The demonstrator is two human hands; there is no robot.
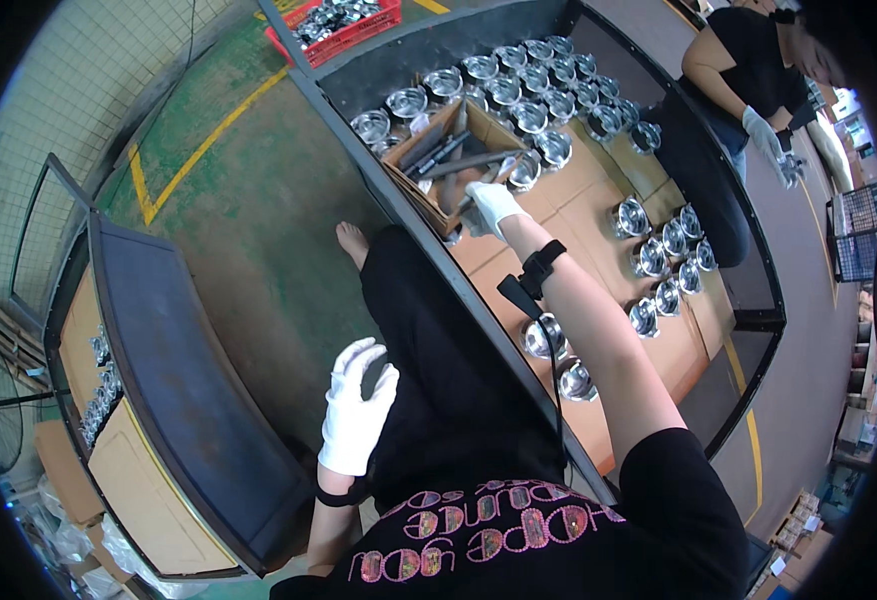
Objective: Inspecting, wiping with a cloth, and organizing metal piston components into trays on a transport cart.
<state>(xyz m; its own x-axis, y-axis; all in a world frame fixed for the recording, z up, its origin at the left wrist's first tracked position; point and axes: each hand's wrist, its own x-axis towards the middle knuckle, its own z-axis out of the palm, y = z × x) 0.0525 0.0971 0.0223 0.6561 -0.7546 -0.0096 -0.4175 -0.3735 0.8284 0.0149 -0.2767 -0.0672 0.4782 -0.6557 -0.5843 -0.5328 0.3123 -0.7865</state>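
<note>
My right hand (495, 207), in a white glove, is closed at the near right wall of an open cardboard box (421, 199), its fingers over the rim. Inside that box lie several dark, rod-like tools (441, 157); their exact kind is hard to make out. The box rests on the left edge of a cardboard-lined metal bin, among shiny round metal cups (529, 117). My left hand (356, 415), also gloved in white, hangs beside my leg with fingers curved and apart, holding nothing.
More metal cups (648, 257) stand on the bin's right side, and two (543, 337) near my right forearm. The bin's dark metal rim (478, 310) runs beside my leg. A second bin (193, 360) stands left. A red crate (343, 28) is beyond; a co-worker (748, 80) works at right.
</note>
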